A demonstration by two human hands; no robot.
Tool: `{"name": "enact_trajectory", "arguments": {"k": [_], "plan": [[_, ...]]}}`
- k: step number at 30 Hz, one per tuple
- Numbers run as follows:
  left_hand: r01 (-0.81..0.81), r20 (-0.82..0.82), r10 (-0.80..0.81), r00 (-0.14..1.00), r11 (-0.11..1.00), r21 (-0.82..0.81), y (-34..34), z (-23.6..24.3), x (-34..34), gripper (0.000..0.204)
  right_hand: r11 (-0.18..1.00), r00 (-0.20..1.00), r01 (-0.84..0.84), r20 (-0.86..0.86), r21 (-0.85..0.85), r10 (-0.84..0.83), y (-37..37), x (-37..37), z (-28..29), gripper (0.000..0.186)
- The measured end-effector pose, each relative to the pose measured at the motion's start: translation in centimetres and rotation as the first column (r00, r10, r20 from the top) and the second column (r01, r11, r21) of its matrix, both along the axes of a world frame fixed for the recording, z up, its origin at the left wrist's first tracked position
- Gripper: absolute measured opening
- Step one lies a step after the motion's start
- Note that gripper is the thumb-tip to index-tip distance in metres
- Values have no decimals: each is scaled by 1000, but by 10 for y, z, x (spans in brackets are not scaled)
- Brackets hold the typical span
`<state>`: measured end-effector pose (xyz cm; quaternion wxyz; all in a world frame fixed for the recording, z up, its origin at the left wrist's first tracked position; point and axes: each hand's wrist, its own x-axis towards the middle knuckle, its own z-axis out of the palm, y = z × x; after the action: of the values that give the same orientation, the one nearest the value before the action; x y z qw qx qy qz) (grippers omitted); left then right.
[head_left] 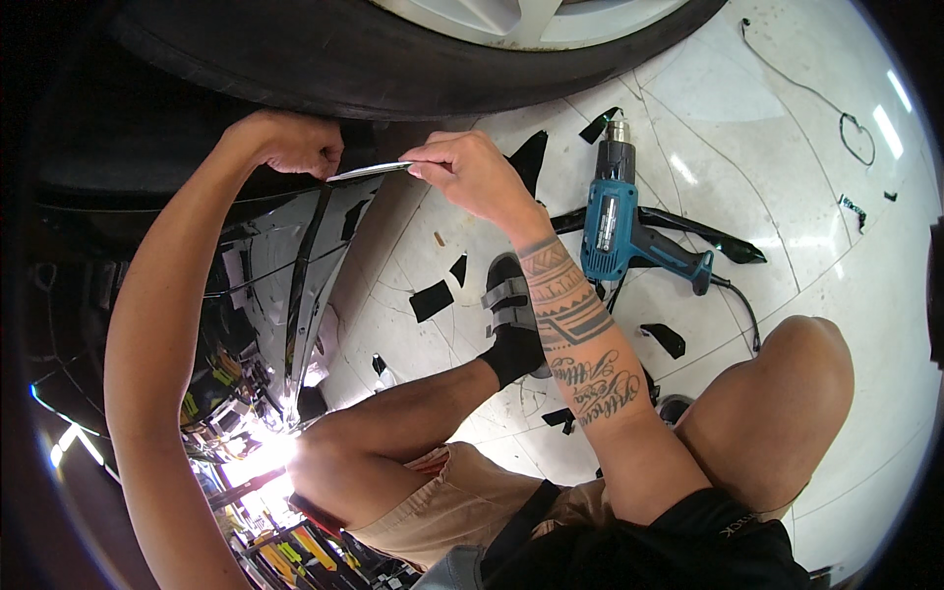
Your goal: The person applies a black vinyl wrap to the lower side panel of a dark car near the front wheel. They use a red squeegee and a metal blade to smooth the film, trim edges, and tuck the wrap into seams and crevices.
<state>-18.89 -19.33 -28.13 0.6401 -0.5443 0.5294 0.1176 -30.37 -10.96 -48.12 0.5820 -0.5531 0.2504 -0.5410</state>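
Note:
My right hand [470, 172] pinches one end of a slim silvery knife-like tool [370, 171], and the tool's far end points left toward my other hand. Closed into a fist, my left hand [295, 145] is against the dark car body just below the tyre [393, 84]. Anything inside its curled fingers is hidden. The glossy black car panel [285, 231] runs down and toward me from the tool's tip, with dark trim along its edge.
A blue heat gun [612, 226] with a black cord lies on the pale tiled floor to the right. Black film scraps [431, 301] and a long black strip [703, 232] are scattered around it. A thin cable [801, 87] lies far right. My sandalled foot [508, 295] is beneath my right forearm.

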Motion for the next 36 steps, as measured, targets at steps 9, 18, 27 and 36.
{"name": "enact_trajectory", "arguments": {"k": [9,18,27,36], "plan": [[0,-31,0,1000,1000,-12,1,2,2,16,999,999,51,4,-15,-51,1,2,2,16],[8,-41,-10,999,999,-37,3,1,2,14,998,998,63,5,-9,-63,1,1,2,16],[22,-41,-24,999,999,-38,6,3,1,14,991,996,90,-20,-97,-93,1,3,5,15],[51,-35,-53,998,998,-33,5,2,10,14,976,989,110,-76,-187,-126,-5,4,8,14]]}}
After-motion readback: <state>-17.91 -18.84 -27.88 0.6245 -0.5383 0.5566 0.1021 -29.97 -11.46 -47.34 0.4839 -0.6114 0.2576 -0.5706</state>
